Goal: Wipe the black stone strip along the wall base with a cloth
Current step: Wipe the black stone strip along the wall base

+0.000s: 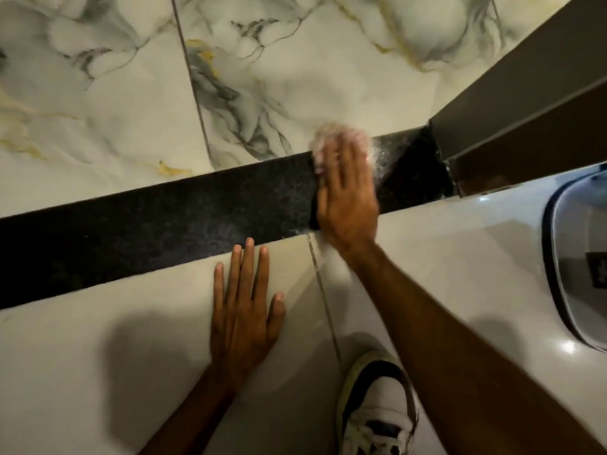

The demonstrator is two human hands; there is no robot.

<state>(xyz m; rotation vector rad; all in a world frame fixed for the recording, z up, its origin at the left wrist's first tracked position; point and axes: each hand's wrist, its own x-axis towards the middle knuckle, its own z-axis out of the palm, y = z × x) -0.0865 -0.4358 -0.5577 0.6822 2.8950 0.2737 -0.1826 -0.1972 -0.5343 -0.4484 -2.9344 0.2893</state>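
The black speckled stone strip (157, 221) runs along the wall base, between the veined marble-look wall tiles (98, 103) above and the glossy pale floor tiles (82, 372) below, from the left edge to the brown door frame (512, 103) at right. It looks hard and fixed, prob. slick once wet.

The left hand (243, 310) lies flat on the floor tile just below the strip's lower edge, fingers spread, holding nothing; seems a brace for body weight.

Further right, the right hand (348, 195) presses a pale, soft crumpled cloth (331, 136) against the strip near its right end. Palm is open and flat over it; cloth is blurred, peeking out past the fingertips. Being light and limp, it's best bunched under the palm w/ even pressure.

A white-and-black sneaker (377, 408) sits at the floor's bottom edge.
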